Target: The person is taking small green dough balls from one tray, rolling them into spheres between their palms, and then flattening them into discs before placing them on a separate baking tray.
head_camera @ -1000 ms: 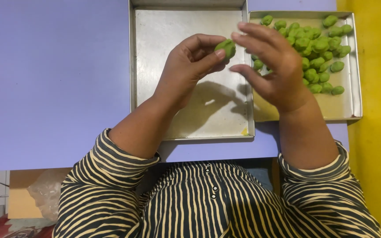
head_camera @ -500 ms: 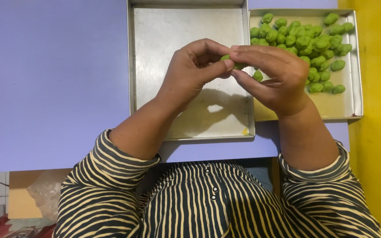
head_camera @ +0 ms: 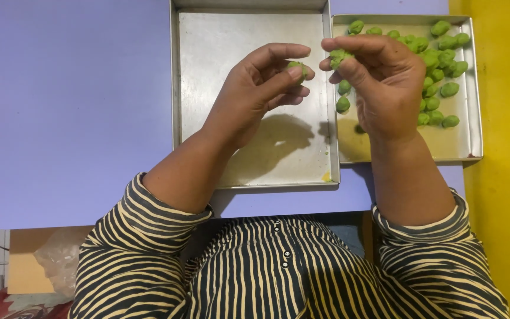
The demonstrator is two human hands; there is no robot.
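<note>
Fingers (head_camera: 278, 74) of left hand (head_camera: 255, 94) curled in, thumb and fingertips pinching a small green dough-like lump (head_camera: 297, 68). Fingers (head_camera: 355, 47) of right hand (head_camera: 385, 88) also drawn together, tips pinching a second small green lump (head_camera: 337, 57). The two pinches sit near each other, a narrow gap between them, neither lump touching the other.

Below the left fingers: a shallow square metal tray (head_camera: 208, 88), bare, hand shadow on its floor. Below and to the right of the right fingers: a second metal tray (head_camera: 461, 142), holding a loose pile of like green lumps (head_camera: 438, 59), mostly beyond the knuckles; a few lie just under the right fingertips.

Both trays rest on a lilac tabletop (head_camera: 66, 106). Striped sleeves at both wrists
</note>
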